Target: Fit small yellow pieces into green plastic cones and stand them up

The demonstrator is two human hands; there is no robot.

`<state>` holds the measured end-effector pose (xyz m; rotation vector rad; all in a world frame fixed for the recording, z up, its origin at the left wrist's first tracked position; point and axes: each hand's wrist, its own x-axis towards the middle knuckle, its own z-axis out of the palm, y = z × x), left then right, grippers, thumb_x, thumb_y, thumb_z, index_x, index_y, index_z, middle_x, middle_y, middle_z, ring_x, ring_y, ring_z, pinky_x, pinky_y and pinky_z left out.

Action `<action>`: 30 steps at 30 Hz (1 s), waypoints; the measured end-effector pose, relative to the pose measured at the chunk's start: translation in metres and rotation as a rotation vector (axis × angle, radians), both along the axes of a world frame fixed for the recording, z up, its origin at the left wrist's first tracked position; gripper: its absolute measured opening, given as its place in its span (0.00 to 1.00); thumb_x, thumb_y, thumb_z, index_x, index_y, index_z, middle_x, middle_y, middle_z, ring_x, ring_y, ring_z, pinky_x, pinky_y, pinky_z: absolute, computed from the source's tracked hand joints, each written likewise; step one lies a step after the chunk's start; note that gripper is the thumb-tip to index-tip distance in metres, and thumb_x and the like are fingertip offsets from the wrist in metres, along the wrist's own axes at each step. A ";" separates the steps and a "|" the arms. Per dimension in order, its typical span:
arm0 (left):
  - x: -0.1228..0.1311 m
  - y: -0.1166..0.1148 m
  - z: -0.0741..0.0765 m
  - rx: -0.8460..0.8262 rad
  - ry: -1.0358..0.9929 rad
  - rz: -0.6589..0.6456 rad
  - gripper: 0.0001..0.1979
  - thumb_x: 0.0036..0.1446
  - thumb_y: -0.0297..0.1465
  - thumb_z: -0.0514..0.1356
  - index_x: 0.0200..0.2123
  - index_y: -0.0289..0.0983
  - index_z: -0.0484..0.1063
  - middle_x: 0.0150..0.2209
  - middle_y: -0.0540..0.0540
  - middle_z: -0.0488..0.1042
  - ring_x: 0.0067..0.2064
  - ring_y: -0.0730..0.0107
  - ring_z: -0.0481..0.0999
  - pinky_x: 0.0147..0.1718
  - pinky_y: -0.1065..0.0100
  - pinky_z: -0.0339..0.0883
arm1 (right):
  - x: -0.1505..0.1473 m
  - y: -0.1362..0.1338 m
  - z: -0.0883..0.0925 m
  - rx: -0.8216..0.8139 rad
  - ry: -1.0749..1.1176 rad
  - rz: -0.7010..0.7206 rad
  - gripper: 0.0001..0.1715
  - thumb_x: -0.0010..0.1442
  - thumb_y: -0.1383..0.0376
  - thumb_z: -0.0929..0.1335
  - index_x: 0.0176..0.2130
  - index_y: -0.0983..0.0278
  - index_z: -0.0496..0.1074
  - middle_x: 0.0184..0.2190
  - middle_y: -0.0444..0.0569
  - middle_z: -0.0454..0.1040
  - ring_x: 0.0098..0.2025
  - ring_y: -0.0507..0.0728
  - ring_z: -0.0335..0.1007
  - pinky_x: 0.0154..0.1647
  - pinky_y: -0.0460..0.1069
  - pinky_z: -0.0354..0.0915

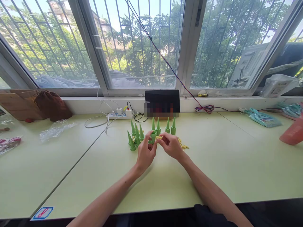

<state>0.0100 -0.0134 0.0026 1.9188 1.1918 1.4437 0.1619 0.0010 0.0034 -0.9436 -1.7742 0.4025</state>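
Note:
My left hand is closed around a green plastic cone, its wide hollow end turned up. Pinched in the fingers of my right hand is a small yellow piece, held against the side of the green cone; its exact kind is too small to tell. Several more green cones stand point up to the left of my hands, and others stand behind them. Small yellow pieces lie loose beside my right hand, partly covered by it.
A dark-screened tablet leans at the back by the windowsill, near a white power strip with cables. To the left are a brown drawstring bag and clear plastic wrap. A red container and a light-blue package sit at the right.

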 end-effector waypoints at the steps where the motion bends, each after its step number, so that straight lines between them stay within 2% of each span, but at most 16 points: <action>1: 0.000 0.000 0.000 -0.003 0.002 0.003 0.20 0.60 0.33 0.57 0.56 0.45 0.60 0.37 0.51 0.64 0.17 0.88 0.59 0.16 0.78 0.58 | 0.000 0.000 0.000 0.004 0.007 0.004 0.14 0.63 0.56 0.65 0.37 0.64 0.70 0.21 0.41 0.64 0.22 0.49 0.55 0.24 0.45 0.56; 5: 0.000 -0.001 0.002 -0.014 0.015 0.013 0.20 0.60 0.33 0.56 0.56 0.45 0.60 0.37 0.51 0.64 0.17 0.87 0.59 0.17 0.77 0.58 | 0.000 0.001 -0.001 0.020 -0.003 0.013 0.14 0.64 0.57 0.64 0.35 0.64 0.70 0.22 0.42 0.66 0.23 0.50 0.56 0.25 0.45 0.56; 13: 0.001 -0.002 0.001 -0.018 -0.018 -0.025 0.20 0.60 0.33 0.56 0.56 0.45 0.60 0.36 0.52 0.64 0.16 0.88 0.59 0.15 0.79 0.58 | 0.000 0.001 -0.003 0.022 -0.031 -0.019 0.21 0.66 0.54 0.61 0.29 0.64 0.69 0.20 0.42 0.64 0.22 0.50 0.53 0.24 0.46 0.53; 19: 0.000 0.000 0.000 -0.001 -0.013 -0.029 0.20 0.60 0.33 0.57 0.56 0.46 0.61 0.36 0.51 0.64 0.17 0.87 0.59 0.15 0.79 0.58 | 0.000 0.002 -0.002 0.018 -0.049 -0.031 0.26 0.67 0.53 0.60 0.22 0.63 0.61 0.18 0.40 0.57 0.21 0.49 0.48 0.22 0.46 0.49; 24: 0.000 -0.001 0.000 -0.006 -0.004 -0.034 0.20 0.60 0.33 0.56 0.56 0.45 0.61 0.36 0.52 0.63 0.17 0.88 0.59 0.15 0.78 0.58 | 0.001 0.003 -0.003 0.017 -0.068 -0.039 0.28 0.68 0.54 0.59 0.20 0.63 0.57 0.17 0.40 0.55 0.20 0.48 0.45 0.22 0.46 0.46; 27: 0.000 -0.001 0.001 -0.019 -0.001 -0.028 0.20 0.60 0.33 0.56 0.56 0.45 0.60 0.36 0.52 0.63 0.17 0.87 0.60 0.15 0.78 0.59 | 0.001 0.002 -0.003 0.008 -0.060 -0.033 0.25 0.67 0.54 0.60 0.22 0.63 0.60 0.17 0.39 0.56 0.21 0.48 0.47 0.22 0.46 0.48; 30: 0.000 -0.001 0.001 -0.025 -0.002 -0.029 0.20 0.60 0.33 0.56 0.56 0.45 0.59 0.37 0.51 0.63 0.17 0.87 0.61 0.16 0.77 0.59 | 0.001 0.001 -0.003 -0.012 -0.029 0.001 0.16 0.65 0.55 0.63 0.31 0.63 0.67 0.19 0.40 0.61 0.21 0.49 0.53 0.23 0.45 0.52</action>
